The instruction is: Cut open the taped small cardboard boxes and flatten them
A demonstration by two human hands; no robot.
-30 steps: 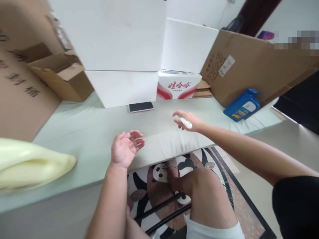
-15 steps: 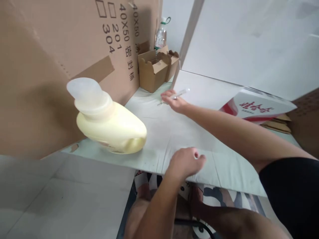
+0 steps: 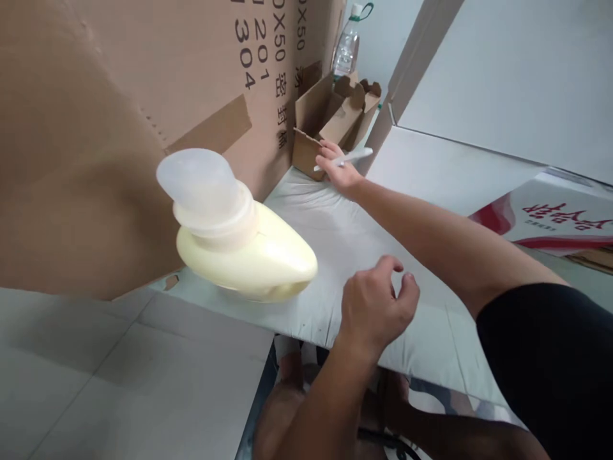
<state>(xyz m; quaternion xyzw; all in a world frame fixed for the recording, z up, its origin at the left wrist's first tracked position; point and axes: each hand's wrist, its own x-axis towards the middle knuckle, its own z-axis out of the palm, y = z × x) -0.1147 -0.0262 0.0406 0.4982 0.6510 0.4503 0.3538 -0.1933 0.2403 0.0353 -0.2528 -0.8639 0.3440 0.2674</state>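
Observation:
My right hand (image 3: pixel 338 171) reaches far across the pale green tabletop (image 3: pixel 330 236) and is closed on a thin white pen-like stick (image 3: pixel 353 155). It sits right at the open small cardboard box (image 3: pixel 320 121). My left hand (image 3: pixel 377 309) hovers over the table's near edge with its fingers curled in and nothing visible in them. To its left, a pale yellow jug (image 3: pixel 253 259) with a translucent white cap (image 3: pixel 204 185) lies on its side on the table.
A large printed cardboard sheet (image 3: pixel 110 96) walls the left side. A clear water bottle (image 3: pixel 345 46) stands behind the small box. White boxes (image 3: pixel 502 83) fill the back right, with a red-and-white carton (image 3: pixel 555 217) below them. Grey floor tiles lie at lower left.
My head has turned left, so the phone and blue bottle are out of view. My right hand carried the white stick left to the small box. My left hand turned over and curled.

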